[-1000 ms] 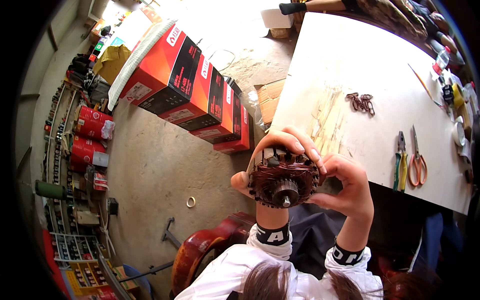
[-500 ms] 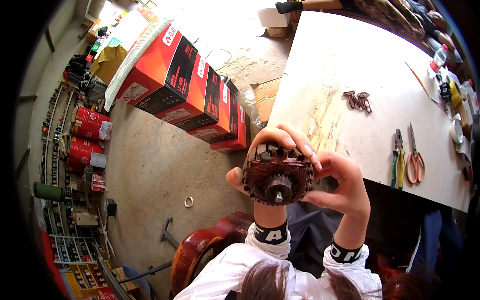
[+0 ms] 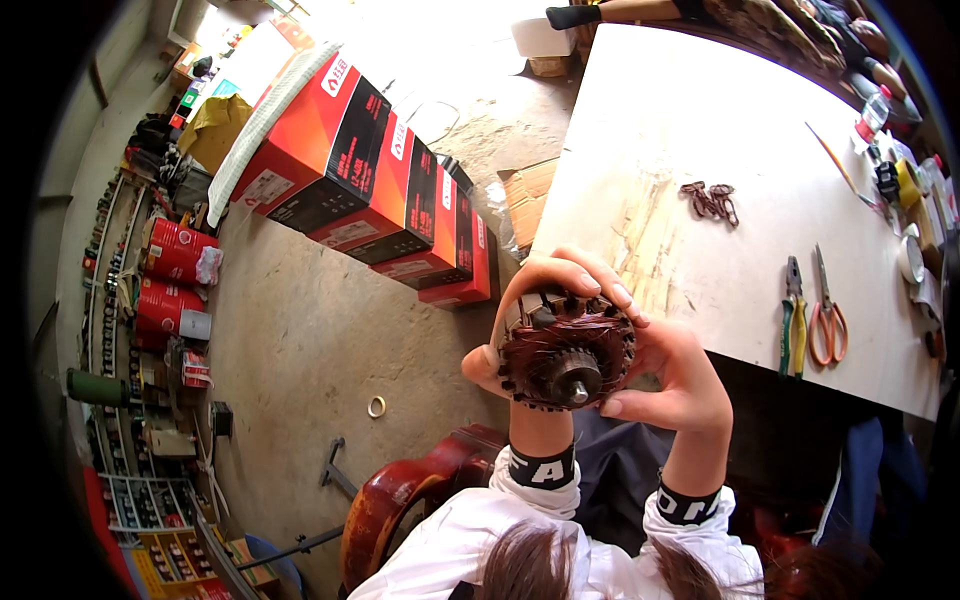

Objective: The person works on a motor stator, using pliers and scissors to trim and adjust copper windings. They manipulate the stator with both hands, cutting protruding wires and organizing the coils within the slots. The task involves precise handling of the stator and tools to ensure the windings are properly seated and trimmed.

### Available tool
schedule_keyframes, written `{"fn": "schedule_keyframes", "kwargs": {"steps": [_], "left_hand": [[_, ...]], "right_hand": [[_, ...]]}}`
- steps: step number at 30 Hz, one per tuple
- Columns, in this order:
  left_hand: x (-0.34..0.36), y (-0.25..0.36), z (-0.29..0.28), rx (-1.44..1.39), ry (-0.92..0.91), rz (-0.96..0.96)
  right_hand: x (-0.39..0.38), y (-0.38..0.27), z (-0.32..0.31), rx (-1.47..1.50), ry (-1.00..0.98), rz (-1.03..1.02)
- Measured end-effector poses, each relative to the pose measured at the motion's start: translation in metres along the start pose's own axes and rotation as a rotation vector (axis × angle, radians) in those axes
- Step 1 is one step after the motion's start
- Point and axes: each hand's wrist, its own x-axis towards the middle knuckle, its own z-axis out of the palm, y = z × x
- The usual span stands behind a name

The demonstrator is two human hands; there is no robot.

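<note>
At 9 o'clock, shelves of small goods blur into the dark rim; red cans [image 3: 172, 275] stand beside them. Red-and-black boxes [image 3: 385, 185] line the floor at 11 o'clock, each with a white label patch. Just below centre, the left hand [image 3: 520, 330] wraps a copper-wound motor rotor [image 3: 565, 350] from behind, its palm hidden; the right hand [image 3: 672, 375] grips the rotor's right side. The rotor sits slightly lower than half a second ago. On the white surface [image 3: 700, 130] at 3 o'clock lie pliers [image 3: 793, 315] and orange scissors [image 3: 826, 315].
</note>
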Motion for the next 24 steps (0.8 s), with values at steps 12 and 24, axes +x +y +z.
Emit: {"fn": "schedule_keyframes", "kwargs": {"steps": [12,24], "left_hand": [[0.008,-0.011,-0.015,-0.037,0.017,-0.008],[0.003,-0.04,-0.006,-0.311,0.07,-0.157]], "right_hand": [[0.015,0.026,0.015,0.052,0.233,-0.195],[0.017,0.03,0.011,-0.093,0.376,-0.182]]}}
